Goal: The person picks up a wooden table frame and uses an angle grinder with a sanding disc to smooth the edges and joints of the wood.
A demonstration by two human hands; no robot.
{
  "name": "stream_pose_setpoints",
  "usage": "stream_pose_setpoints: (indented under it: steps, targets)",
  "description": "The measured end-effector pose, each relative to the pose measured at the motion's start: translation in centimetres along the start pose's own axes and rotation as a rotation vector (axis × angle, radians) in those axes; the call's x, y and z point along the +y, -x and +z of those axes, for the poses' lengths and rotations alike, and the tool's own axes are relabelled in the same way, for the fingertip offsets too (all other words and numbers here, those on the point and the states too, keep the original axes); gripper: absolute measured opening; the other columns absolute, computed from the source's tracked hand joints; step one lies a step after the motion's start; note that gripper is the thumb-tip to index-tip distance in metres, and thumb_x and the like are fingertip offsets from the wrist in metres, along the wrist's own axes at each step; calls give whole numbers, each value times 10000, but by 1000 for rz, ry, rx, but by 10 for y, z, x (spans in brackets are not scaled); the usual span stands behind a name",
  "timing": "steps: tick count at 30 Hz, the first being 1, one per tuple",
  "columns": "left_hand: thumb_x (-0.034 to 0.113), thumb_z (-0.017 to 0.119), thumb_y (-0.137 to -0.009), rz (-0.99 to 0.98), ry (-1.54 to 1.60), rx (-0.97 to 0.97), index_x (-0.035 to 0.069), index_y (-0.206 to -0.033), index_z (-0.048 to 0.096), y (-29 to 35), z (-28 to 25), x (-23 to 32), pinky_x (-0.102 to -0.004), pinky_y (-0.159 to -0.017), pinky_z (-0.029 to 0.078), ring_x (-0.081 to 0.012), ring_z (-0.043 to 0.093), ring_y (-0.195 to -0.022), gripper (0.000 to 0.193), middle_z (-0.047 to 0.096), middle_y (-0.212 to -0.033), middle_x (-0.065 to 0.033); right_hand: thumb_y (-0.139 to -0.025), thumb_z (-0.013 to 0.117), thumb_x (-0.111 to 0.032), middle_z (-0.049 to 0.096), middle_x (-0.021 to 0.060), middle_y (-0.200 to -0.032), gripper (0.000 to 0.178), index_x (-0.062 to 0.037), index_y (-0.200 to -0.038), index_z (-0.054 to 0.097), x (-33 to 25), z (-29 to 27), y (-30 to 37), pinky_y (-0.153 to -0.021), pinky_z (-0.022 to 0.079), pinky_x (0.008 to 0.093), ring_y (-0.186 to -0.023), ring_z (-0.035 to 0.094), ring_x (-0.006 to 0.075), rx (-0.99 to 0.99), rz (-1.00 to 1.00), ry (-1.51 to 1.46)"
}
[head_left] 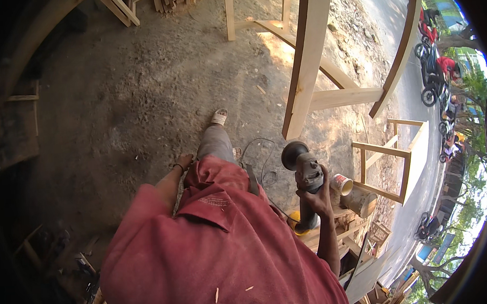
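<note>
My right hand (321, 199) is closed around the body of a dark grey corded disc sander (311, 173), held up at my right side. The sander's round black pad (294, 155) faces forward, close to the lower end of a pale wooden leg (294, 125). A dark cable (264, 151) loops on the ground ahead of it. My left hand (186, 160), with a dark band at the wrist, hangs low beside my grey trouser leg (217, 144). Its fingers look loose and hold nothing that I can see.
Pale wooden frames stand ahead right (345, 97) and farther right (385, 151). A small white tub (341, 184) sits by a log (361, 201). Something yellow (296, 224) shows below the sander. Beyond the road, motorbikes (429, 78) are parked. Timber (119, 9) lies at the back.
</note>
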State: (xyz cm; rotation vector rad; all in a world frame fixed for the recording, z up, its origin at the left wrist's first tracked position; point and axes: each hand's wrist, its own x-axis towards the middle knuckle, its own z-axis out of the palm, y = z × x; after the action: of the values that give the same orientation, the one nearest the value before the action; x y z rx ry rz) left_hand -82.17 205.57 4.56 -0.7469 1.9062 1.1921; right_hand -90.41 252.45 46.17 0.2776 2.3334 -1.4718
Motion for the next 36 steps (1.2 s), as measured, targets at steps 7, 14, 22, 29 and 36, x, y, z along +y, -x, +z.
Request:
stream_pose_setpoints:
  steps: [7,14,22,29,36]
  targets:
    - [410,587,-885,75,101,160,55,-1117,690,-10,16,72,-397,-815,518,-266,671,-911,437,712,-997,-116,-754,805,-251,620,171,-1146,756,-230,-1425,458,-46,12,-33,-714,558,497,-936,681,395,-160,-319,1159]
    - [434,583,-922,-133,407,74,59,-1182,634,20,6,68,-395,-781,513,-226,667,-909,458,701,-1032,-105,-836,686,-177,570,136,-1045,701,-354,-1459,418,-44,19,-49,-715,558,501,-882,657,345,-253,-370,1253]
    - [410,595,-905,-327,554,63,73,-1172,607,49,19,4,-382,-743,503,-228,653,-893,430,681,-1078,-101,-853,679,-187,600,159,-1037,652,-311,-1447,441,-85,12,-56,-709,558,510,-894,675,378,-227,-347,1230]
    - [373,584,-888,-280,673,61,62,-1231,606,47,30,9,-353,-620,496,-224,675,-812,464,696,-1075,-127,-865,685,-221,624,176,-1014,638,-268,-1455,446,-135,9,-78,-710,557,511,-882,689,403,-176,-355,1208]
    - [384,556,-902,-240,639,100,72,-1200,603,26,26,47,-347,-669,497,-203,675,-830,435,703,-1055,-100,-874,708,-298,654,221,-1038,631,-249,-1450,453,-196,5,-104,-708,563,513,-881,701,410,-182,-373,1211]
